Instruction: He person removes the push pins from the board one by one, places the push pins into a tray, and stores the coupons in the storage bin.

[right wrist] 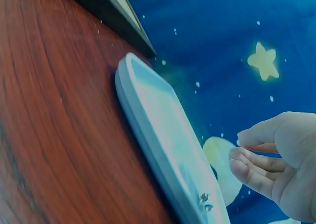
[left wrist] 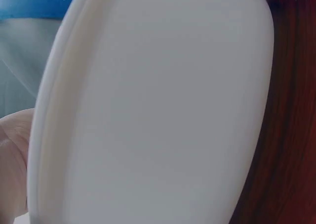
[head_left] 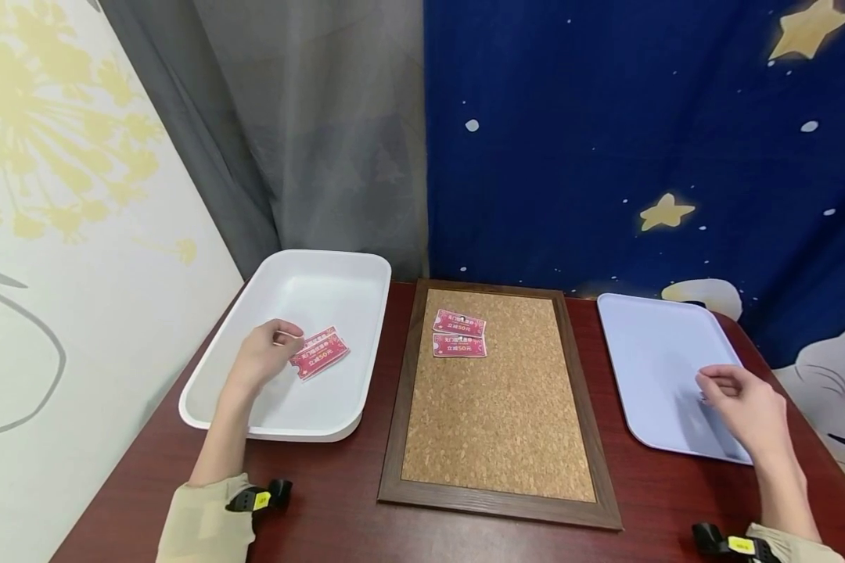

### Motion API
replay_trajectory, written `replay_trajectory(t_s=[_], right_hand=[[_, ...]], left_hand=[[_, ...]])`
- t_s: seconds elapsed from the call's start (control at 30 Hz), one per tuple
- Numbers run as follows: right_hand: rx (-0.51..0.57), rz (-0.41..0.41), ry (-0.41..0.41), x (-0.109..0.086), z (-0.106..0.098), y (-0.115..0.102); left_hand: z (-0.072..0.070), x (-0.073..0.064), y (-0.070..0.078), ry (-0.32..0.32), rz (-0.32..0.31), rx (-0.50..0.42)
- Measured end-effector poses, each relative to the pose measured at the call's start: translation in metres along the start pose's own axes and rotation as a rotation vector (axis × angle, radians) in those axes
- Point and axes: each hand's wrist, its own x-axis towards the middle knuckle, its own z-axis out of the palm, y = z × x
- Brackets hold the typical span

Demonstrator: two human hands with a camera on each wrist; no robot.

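Observation:
My left hand [head_left: 271,352] hovers over the white tub [head_left: 289,285], fingers loosely bent, with thumb and forefinger apart right at the left end of some red-and-white paper coupons [head_left: 321,356]. The coupons overlap one another on the tub's floor. In the left wrist view the tub's outer side [left wrist: 163,105] hides most of that hand. Above the pale lavender tray [head_left: 665,344] is my right hand [head_left: 746,403], its fingers bent and nothing seen between them. Small shiny metal pieces [right wrist: 204,200] lie on that tray below the fingertips.
Between tub and tray lies a cork board [head_left: 496,422] in a brown wooden frame. Two like coupons [head_left: 459,346] sit near its upper left, each with a small white spot at its top. A grey curtain [head_left: 345,141] and a blue starry cloth [head_left: 535,172] hang behind the table.

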Motion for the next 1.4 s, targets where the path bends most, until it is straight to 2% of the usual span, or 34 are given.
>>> replay_trajectory(t_s=[0.13,0.47,0.7,0.9,1.07,1.27,1.4], right_hand=[[0.020,-0.021,-0.017,0.001,0.004,-0.008],[0.055,-0.100,-0.017,0.004,0.015,-0.029],[0.074,-0.166,-0.010,0.007,0.025,-0.047],[0.099,-0.193,-0.023,0.011,0.033,-0.058],[0.122,-0.213,-0.047,0.014,0.042,-0.070],[0.149,-0.242,-0.076,0.017,0.053,-0.088],[0.178,-0.254,-0.092,0.019,0.060,-0.097]], left_hand=[[0.006,-0.003,0.010,-0.010,0.031,0.011],[0.025,-0.005,0.026,-0.024,0.172,-0.010],[0.041,-0.006,0.036,-0.038,0.227,-0.036],[0.052,-0.011,0.050,-0.053,0.276,-0.074],[0.061,-0.014,0.062,-0.079,0.299,-0.096],[0.073,-0.013,0.073,-0.120,0.300,-0.114],[0.082,-0.011,0.079,-0.127,0.290,-0.105]])
